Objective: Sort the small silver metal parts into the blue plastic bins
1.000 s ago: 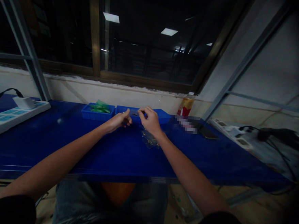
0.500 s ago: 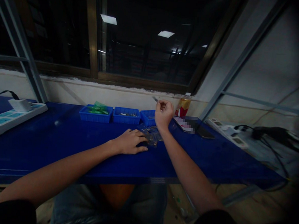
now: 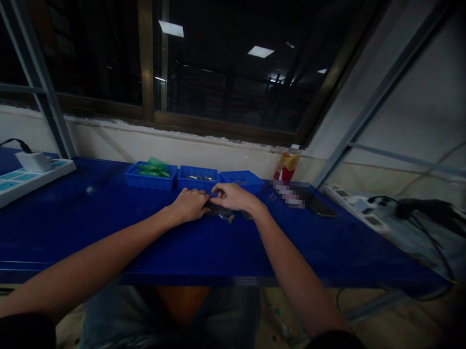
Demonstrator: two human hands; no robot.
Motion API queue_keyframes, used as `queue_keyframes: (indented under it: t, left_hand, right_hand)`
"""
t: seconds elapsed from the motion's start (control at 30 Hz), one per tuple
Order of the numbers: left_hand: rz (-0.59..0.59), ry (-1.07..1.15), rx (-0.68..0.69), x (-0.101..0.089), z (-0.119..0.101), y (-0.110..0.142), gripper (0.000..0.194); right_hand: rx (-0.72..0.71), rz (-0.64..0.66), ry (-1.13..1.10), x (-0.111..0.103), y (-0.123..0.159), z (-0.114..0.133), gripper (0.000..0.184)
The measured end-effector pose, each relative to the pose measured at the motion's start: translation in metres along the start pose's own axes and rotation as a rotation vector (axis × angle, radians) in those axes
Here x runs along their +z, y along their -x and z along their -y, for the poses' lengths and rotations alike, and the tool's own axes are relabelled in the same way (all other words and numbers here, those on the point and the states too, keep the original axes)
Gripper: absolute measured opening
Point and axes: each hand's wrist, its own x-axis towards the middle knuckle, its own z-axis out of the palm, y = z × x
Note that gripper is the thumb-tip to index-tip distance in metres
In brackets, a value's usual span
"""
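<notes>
My left hand (image 3: pixel 191 204) is on the blue table, its fingers curled and its thumb at the left edge of a clear plastic bag (image 3: pixel 224 213). The bag lies partly beneath my hands, with small contents that I cannot make out. My right hand (image 3: pixel 233 197) reaches in from the right, thumb and fingers pinched together close to the left fingertips; whatever it pinches is hidden. Just behind the hands stand blue trays: one with green plastic packets (image 3: pixel 153 167), a middle one (image 3: pixel 198 184) with small metal pieces, and a right one (image 3: pixel 245 177).
A white power strip (image 3: pixel 25 184) with a plugged-in adapter lies at the left. To the right are a drink bottle (image 3: pixel 287 166), a dark phone (image 3: pixel 322 206) and another power strip with cables (image 3: pixel 367 218). A window and metal frame posts rise behind the table.
My right hand has come down and left from above the bag, where it held a small thin grey piece, to my left fingertips. My left hand has moved back slightly and curled its fingers.
</notes>
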Motion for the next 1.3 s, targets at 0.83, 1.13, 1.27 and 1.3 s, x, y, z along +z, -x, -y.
queue_keyframes:
  t: [0.83, 1.13, 1.27, 1.3]
  left_hand:
    - [0.237, 1.032, -0.368, -0.013, 0.054, -0.004, 0.023]
    - [-0.132, 0.916, -0.258, -0.013, 0.049, 0.004, 0.031]
    - [-0.397, 0.614, 0.096, -0.018, 0.036, 0.012, 0.035]
    - [-0.425, 0.586, 0.136, -0.018, 0.033, 0.013, 0.030]
  right_hand:
    - [-0.321, -0.200, -0.123, 0.009, 0.006, 0.028, 0.031]
    - [0.033, -0.338, -0.890, 0.028, -0.006, 0.036, 0.016]
    - [0.234, -0.301, -1.339, 0.024, -0.006, 0.044, 0.023]
    - [0.262, -0.268, -1.381, 0.021, -0.004, 0.045, 0.022]
